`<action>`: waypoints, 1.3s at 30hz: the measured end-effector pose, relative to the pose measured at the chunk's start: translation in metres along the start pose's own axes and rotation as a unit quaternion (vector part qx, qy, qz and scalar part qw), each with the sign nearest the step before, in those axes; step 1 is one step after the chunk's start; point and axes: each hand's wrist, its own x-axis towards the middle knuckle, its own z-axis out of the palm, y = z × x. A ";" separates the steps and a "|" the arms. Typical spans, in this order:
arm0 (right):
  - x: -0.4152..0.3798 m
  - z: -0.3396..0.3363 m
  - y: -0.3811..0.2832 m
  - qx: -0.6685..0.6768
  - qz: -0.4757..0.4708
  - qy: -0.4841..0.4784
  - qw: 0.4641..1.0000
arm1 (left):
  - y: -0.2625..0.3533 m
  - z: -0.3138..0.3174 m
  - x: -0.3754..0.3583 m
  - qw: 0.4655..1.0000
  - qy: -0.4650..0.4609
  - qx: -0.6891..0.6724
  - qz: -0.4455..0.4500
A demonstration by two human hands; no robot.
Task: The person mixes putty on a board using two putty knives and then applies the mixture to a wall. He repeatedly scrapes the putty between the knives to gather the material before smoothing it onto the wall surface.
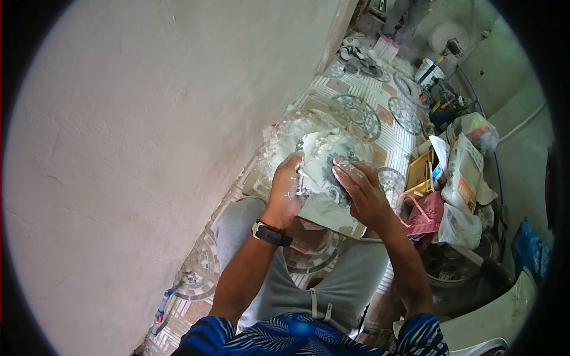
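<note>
A pale, plaster-smeared sheet (312,142) with torn-looking edges is between my hands. My left hand (287,185), with a black-strapped watch on the wrist, grips its left edge, fingers partly hidden beneath. My right hand (363,193) presses bunched fingers onto a dark grey, powdery patch (339,172) at the sheet's right side; whether it holds something there cannot be made out. Both hands are dusted white. Below them lies a board (332,215) covered with whitish material, over my knees.
A plastered wall (148,107) fills the left. On the right stand a pink basket (428,215), a white sack (463,172), plastic bags and tools. Patterned tiles (380,118) cover the floor. A person's legs (406,16) show at the top.
</note>
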 end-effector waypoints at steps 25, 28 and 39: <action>-0.082 0.050 0.063 0.001 0.175 0.007 0.985 | 0.007 0.003 -0.005 0.982 0.125 0.099 0.099; -0.056 0.056 0.058 0.081 0.203 -0.013 0.976 | 0.032 -0.005 -0.008 0.964 0.167 0.154 0.137; 0.039 0.134 0.058 -0.036 0.229 -0.186 0.955 | 0.038 -0.016 0.011 0.958 0.167 0.066 0.222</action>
